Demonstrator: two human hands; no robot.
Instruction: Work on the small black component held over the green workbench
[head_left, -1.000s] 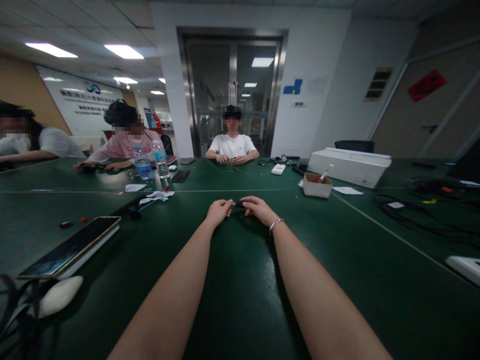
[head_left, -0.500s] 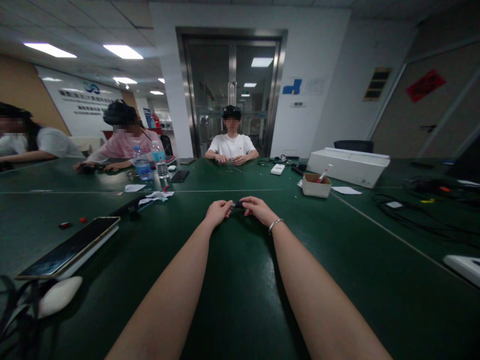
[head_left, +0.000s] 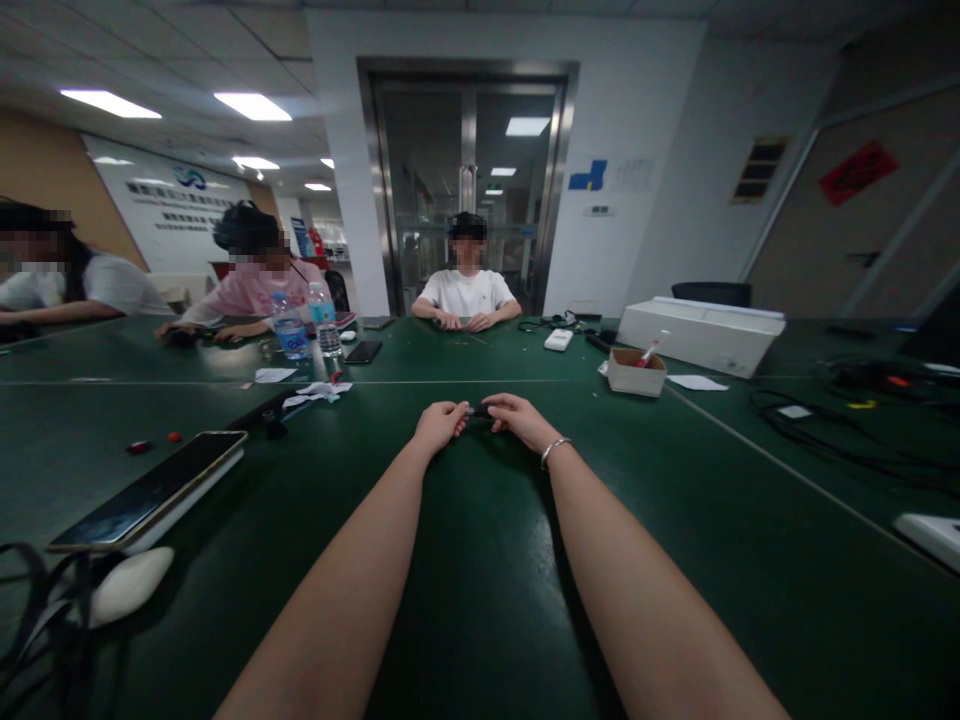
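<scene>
A small dark object [head_left: 478, 410] with a lighter left end is held between my two hands, over the green table [head_left: 480, 560]. My left hand [head_left: 441, 425] pinches its lighter end between thumb and fingers. On the dark end, the thumb and fingers of my right hand [head_left: 517, 418] are closed, with a silver bracelet [head_left: 555, 452] at that wrist. The object is too small to make out in detail.
Left are a phone on a white box [head_left: 157, 490], a white item with black straps [head_left: 131, 585], bottles [head_left: 291, 335] and paper scraps [head_left: 319, 392]. Right stand a small carton [head_left: 636, 375], a long white box [head_left: 697, 338] and black cables [head_left: 825, 430]. Three people sit around the table.
The whole view has shifted slightly, so things appear a little further right. Both hands keep the same grip on the dark object.
</scene>
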